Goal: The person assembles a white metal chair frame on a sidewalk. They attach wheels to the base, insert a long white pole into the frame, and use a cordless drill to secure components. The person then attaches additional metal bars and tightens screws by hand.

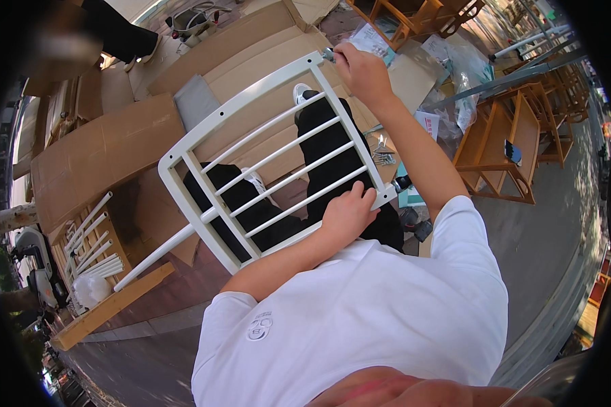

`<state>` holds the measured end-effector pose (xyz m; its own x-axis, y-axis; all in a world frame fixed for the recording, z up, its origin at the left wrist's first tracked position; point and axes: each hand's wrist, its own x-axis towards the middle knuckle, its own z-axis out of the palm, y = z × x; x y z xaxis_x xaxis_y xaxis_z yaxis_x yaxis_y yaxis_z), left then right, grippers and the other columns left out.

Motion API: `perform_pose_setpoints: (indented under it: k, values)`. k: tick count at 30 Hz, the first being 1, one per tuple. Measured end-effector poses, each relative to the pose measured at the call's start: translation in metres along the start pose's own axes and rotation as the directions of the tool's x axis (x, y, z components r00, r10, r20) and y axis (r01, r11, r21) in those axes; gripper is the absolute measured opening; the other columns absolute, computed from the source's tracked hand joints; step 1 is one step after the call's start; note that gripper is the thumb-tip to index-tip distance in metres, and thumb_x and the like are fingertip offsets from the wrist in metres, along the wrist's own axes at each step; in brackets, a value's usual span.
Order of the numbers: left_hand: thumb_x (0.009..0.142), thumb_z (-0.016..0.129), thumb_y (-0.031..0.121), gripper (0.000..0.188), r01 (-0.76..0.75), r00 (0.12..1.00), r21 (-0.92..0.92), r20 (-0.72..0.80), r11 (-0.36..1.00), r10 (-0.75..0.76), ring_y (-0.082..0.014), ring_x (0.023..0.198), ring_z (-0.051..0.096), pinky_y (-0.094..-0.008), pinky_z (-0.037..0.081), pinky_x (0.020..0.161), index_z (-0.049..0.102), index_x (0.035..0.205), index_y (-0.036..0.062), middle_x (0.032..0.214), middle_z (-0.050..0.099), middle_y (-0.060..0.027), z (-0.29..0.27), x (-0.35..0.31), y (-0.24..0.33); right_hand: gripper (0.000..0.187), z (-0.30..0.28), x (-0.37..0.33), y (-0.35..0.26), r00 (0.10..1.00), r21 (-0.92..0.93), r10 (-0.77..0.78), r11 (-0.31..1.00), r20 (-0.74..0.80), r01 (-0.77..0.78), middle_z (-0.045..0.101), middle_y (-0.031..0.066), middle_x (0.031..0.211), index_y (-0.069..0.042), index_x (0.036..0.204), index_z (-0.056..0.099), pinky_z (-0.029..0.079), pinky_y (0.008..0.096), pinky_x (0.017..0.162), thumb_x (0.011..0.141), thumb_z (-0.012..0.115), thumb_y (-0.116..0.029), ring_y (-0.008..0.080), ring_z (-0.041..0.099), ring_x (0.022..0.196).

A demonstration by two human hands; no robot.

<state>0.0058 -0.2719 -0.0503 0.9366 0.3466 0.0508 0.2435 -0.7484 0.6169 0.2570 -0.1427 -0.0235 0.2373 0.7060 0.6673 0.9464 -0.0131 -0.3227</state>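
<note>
A white metal frame [272, 127] with several parallel bars lies tilted across my lap, over my black-trousered legs. A long white tube [157, 258] sticks out from its left side. My left hand [349, 216] rests on the near right part of the frame, its fingers curled over the side rail. At the far right corner my right hand [365, 73] is closed around a small grey metal fitting [328, 54]; the fingers partly hide it. Another fitting, a dark caster wheel [403, 182], sits at the near right corner.
Flattened cardboard [108, 159] covers the ground ahead and left. Several white tubes [91, 244] lie by a wooden plank [112, 305]. Loose screws [384, 157] lie right of the frame. Brown wooden furniture [499, 142] and clear plastic wrap [465, 85] stand right. Someone's dark-trousered leg [125, 34] shows far left.
</note>
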Motion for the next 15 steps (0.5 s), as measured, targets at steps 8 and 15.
perform_pose_setpoints:
  k: [8,15]
  values:
    - [0.083,0.079,0.028,0.036,0.0,1.0,0.024,0.0,1.0,0.0,-0.0252,0.077,0.065,-0.0376,0.054,0.059,0.055,0.101,0.0087,0.094,0.051,-0.0103,0.002,-0.002,-0.004,0.007,0.005,-0.004,-0.018,0.996,-0.181,-0.086,0.98,0.025,0.089,0.066,0.0099,0.068,-0.008,0.096,0.064,0.052,0.0405,0.057,0.092,0.066,-0.013,0.0282,0.067,0.064]
    - [0.082,0.08,0.029,0.037,-0.011,1.0,0.022,-0.017,1.0,0.011,-0.0242,0.075,0.065,-0.0364,0.054,0.057,0.056,0.102,0.0096,0.095,0.051,-0.01,0.004,-0.003,-0.006,0.009,0.009,-0.006,-0.026,0.998,-0.195,-0.02,0.981,-0.058,0.008,0.068,0.0104,0.072,-0.009,0.099,0.067,0.052,0.0397,0.057,0.092,0.068,-0.015,0.0288,0.068,0.065]
